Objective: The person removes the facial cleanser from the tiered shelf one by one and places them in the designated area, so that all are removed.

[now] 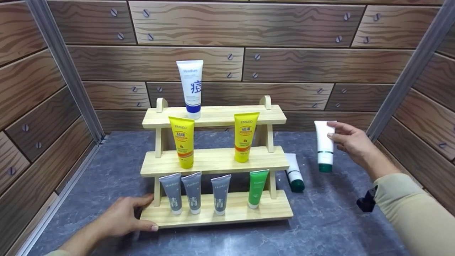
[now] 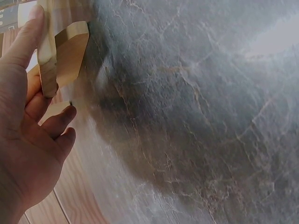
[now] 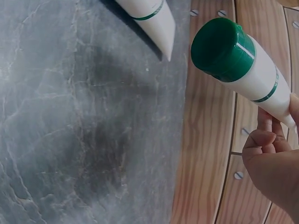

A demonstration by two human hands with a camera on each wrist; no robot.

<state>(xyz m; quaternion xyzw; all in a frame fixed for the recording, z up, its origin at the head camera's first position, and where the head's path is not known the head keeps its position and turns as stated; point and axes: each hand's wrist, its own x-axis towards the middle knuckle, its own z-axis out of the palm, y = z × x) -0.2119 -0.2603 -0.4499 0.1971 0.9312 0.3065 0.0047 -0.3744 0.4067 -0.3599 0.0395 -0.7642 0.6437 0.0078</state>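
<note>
My right hand (image 1: pixel 357 145) pinches a white squeeze tube with a green cap (image 1: pixel 324 142) near its flat top end, the cap hanging downward over the table. In the right wrist view that tube (image 3: pixel 266 77) shows with its cap toward the camera. A similar white tube (image 1: pixel 293 172) lies on the table beside the three-tier wooden stand (image 1: pixel 215 160), partly hidden behind it. My left hand (image 1: pixel 122 217) grips the left end of the stand's bottom board; in the left wrist view the thumb and fingers lie on either side of the board (image 2: pixel 46 70).
On the top tier stands a white and blue tube (image 1: pixel 192 89). Two yellow tubes, left (image 1: pixel 183 142) and right (image 1: pixel 246 137), stand on the middle tier. The bottom tier bears three grey tubes (image 1: pixel 192 192) and a green tube (image 1: pixel 257 188). Wood-patterned walls (image 1: pixel 302 25) enclose the dark marbled table (image 1: pixel 117 160).
</note>
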